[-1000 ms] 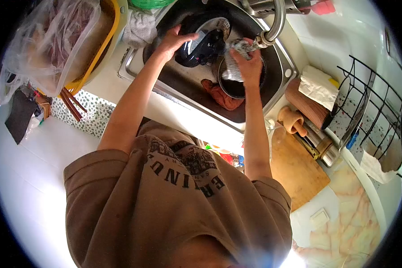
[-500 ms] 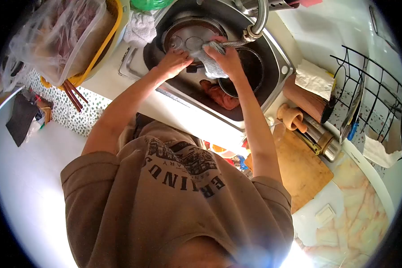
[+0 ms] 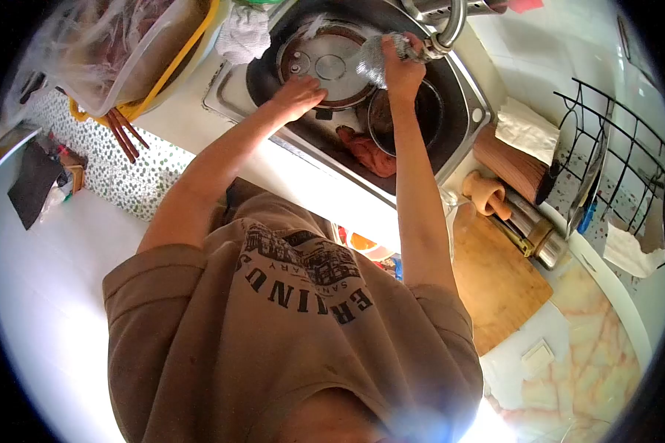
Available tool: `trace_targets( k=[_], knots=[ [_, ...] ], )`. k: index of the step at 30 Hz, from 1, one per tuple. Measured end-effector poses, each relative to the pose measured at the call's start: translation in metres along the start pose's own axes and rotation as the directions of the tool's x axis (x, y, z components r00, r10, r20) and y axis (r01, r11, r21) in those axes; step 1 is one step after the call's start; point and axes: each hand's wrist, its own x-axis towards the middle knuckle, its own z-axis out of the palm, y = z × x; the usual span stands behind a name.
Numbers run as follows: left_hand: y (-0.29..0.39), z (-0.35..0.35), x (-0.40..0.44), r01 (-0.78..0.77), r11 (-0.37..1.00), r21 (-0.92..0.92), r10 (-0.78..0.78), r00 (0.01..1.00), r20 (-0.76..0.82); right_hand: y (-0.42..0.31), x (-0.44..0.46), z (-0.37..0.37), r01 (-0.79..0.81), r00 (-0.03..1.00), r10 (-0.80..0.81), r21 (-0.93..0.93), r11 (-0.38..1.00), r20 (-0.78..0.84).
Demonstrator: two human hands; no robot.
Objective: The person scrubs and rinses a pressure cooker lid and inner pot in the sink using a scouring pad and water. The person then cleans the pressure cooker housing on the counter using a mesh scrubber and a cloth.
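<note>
A round metal lid [image 3: 331, 68] with a dark rim and small fittings lies in the left part of the sink, under the tap. My left hand [image 3: 301, 96] is closed at its near left edge, the fingers curled over the rim. Bunched in my right hand [image 3: 405, 74] is a wet-looking grey cloth [image 3: 373, 62], above the lid's right side and close to the tap [image 3: 440, 44]. Below that hand stands a dark round pan [image 3: 430, 114], partly hidden by my forearm. A reddish-brown cloth [image 3: 368, 151] lies crumpled beside the pan.
The sink [image 3: 474, 88] has a metal rim. On its left are a white cloth [image 3: 244, 35] and a yellow-rimmed tub [image 3: 155, 88] with plastic bags. To the right stand a knife block [image 3: 510, 159], a wooden mortar [image 3: 484, 193], a cutting board [image 3: 495, 284] and a black wire rack [image 3: 613, 122].
My right hand has moved right and up with the grey cloth, off the lid's near right edge. My left hand stays at the rim. The whole view has shifted slightly.
</note>
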Motion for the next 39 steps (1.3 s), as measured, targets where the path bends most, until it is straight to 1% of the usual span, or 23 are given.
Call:
trace_targets(
  k=[1,4,6,8,9,11,13,14,15,16,17,21,23,24,27,28,29,31,32,33,35,37,39],
  knots=[
    [-0.002,-0.003,0.0,0.01,1.0,-0.021,-0.009,1.0,0.018,-0.002,0.0,0.005,0.001,1.0,-0.001,0.012,1.0,0.001],
    [-0.003,0.002,-0.002,0.016,1.0,0.009,-0.016,1.0,0.003,0.001,-0.005,0.013,-0.092,0.949,0.076,0.037,0.995,0.305],
    [0.003,-0.001,0.001,0.034,0.999,0.004,-0.034,0.999,-0.01,0.002,-0.008,0.014,-0.148,0.946,0.119,0.074,0.986,0.303],
    [0.003,-0.008,0.003,0.04,0.999,0.021,-0.042,0.996,0.083,-0.001,-0.01,0.017,-0.201,0.94,0.155,0.128,0.971,0.305],
    [0.0,-0.009,0.002,0.04,0.999,0.033,-0.044,0.99,0.132,-0.007,-0.012,0.014,-0.216,0.91,0.16,0.109,0.97,0.381],
    [-0.007,0.011,0.004,0.017,1.0,0.012,-0.018,0.998,0.055,-0.018,-0.013,0.002,-0.241,0.834,0.175,0.06,0.969,0.524],
    [-0.006,0.018,0.01,0.1,0.99,-0.099,-0.089,0.99,0.109,-0.019,-0.008,-0.013,-0.216,0.794,0.187,-0.02,0.976,0.578],
    [-0.012,0.042,0.001,-0.014,1.0,-0.009,0.011,0.972,-0.236,-0.017,-0.007,-0.021,-0.189,0.724,0.232,-0.137,0.972,0.65],
    [-0.009,0.035,0.001,-0.015,1.0,-0.011,0.012,0.971,-0.237,-0.013,-0.005,-0.029,-0.149,0.646,0.285,-0.249,0.957,0.708],
    [-0.006,0.02,0.001,0.024,0.999,-0.046,-0.029,0.994,-0.107,-0.004,-0.005,-0.035,-0.041,0.671,0.253,-0.307,0.951,0.696],
    [-0.005,0.01,0.001,0.069,0.995,-0.075,-0.067,0.997,0.027,0.002,0.001,-0.045,-0.039,0.671,0.253,-0.307,0.951,0.697],
    [-0.005,0.009,0.001,0.069,0.988,-0.14,-0.058,0.995,0.078,-0.009,0.01,-0.055,-0.013,0.759,0.307,-0.459,0.888,0.574],
    [-0.007,0.011,0.0,0.06,0.987,-0.149,-0.055,0.998,0.039,0.003,0.006,-0.041,0.098,0.896,0.031,-0.265,0.959,0.444],
    [-0.007,0.005,0.001,0.062,0.987,-0.146,-0.058,0.998,0.038,0.002,0.006,-0.035,0.207,0.874,-0.033,-0.31,0.928,0.485],
    [-0.008,-0.004,0.0,0.092,0.983,-0.161,-0.065,0.984,0.166,-0.007,0.004,-0.029,0.154,0.914,-0.046,-0.239,0.959,0.404],
    [-0.008,0.001,-0.002,0.07,0.985,-0.157,-0.057,0.995,0.083,0.007,0.006,-0.027,0.166,0.957,-0.14,-0.084,0.983,0.256],
    [-0.006,0.005,-0.004,0.047,0.987,-0.152,-0.048,0.999,-0.001,0.029,0.012,-0.023,0.163,0.974,-0.146,-0.086,0.983,0.175],
    [-0.008,-0.001,0.001,0.065,0.986,-0.154,-0.06,0.997,0.038,0.016,0.008,-0.02,0.061,0.87,-0.02,-0.067,0.996,0.492],
    [-0.007,-0.002,0.001,0.077,0.984,-0.159,-0.065,0.994,0.085,0.009,0.005,-0.023,0.293,0.772,-0.192,-0.071,0.953,0.606],
    [-0.005,0.001,-0.001,0.076,0.983,-0.164,-0.062,0.994,0.088,0.004,0.001,-0.023,0.281,0.771,-0.195,-0.049,0.958,0.606],
    [-0.007,0.007,0.001,0.055,0.99,-0.129,-0.051,0.998,0.033,0.016,0.005,-0.028,0.045,0.897,0.014,-0.123,0.991,0.442],
    [-0.002,0.004,0.004,0.044,0.992,-0.117,-0.039,0.998,0.048,0.012,0.009,-0.036,-0.04,0.941,0.116,-0.236,0.971,0.317],
    [-0.006,0.006,0.001,0.037,0.995,-0.096,-0.03,0.997,0.072,0.019,0.001,-0.035,-0.148,0.743,0.184,-0.11,0.983,0.644]
  ],
)
